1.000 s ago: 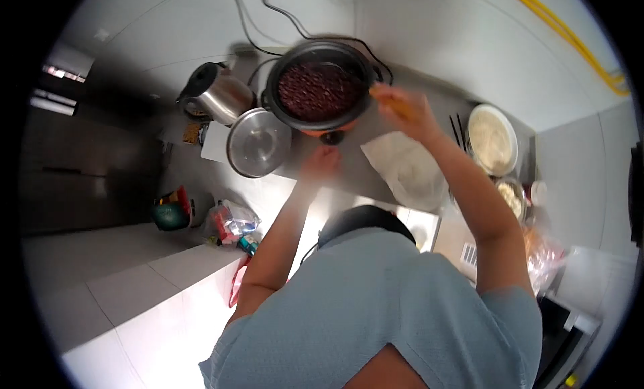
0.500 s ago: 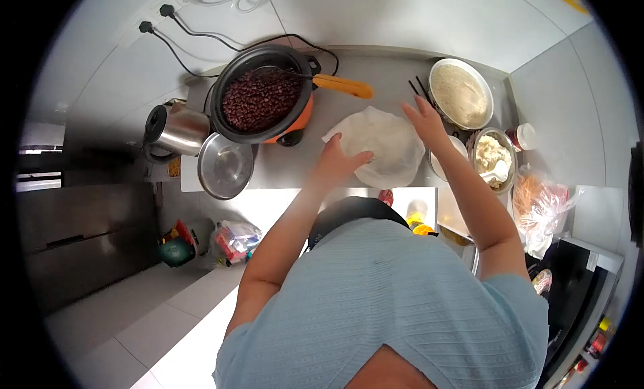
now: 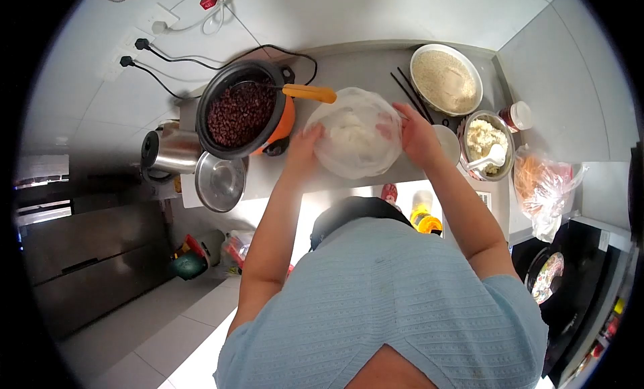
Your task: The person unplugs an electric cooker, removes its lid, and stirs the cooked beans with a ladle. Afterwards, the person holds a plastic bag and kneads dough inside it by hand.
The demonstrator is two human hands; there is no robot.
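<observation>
A translucent white plastic bag (image 3: 352, 157), its rim spread into a rough circle, is held between my two hands above the grey counter. Something pale (image 3: 350, 131) shows in its middle, but I cannot make out what. My left hand (image 3: 305, 146) grips the bag's left edge, slightly blurred. On the opposite side my right hand (image 3: 419, 137) has hold of the edge, with some fingers showing dimly through the film. Left of the bag is a dark pot (image 3: 201, 124) of red beans (image 3: 241, 114), where a spoon with an orange handle (image 3: 310, 92) rests.
A white bowl of pale grain or flour (image 3: 443, 77), black chopsticks (image 3: 410, 94) and a metal bowl of white crumbly food with a white spoon (image 3: 493, 157) stand on the right. A metal kettle (image 3: 178, 151) and lid (image 3: 220, 181) are left. A plastic bag (image 3: 547, 188) hangs near the right edge.
My right hand has come down from beside the chopsticks onto the bag's right edge. My left hand has shifted to its left edge. The camera view has moved slightly.
</observation>
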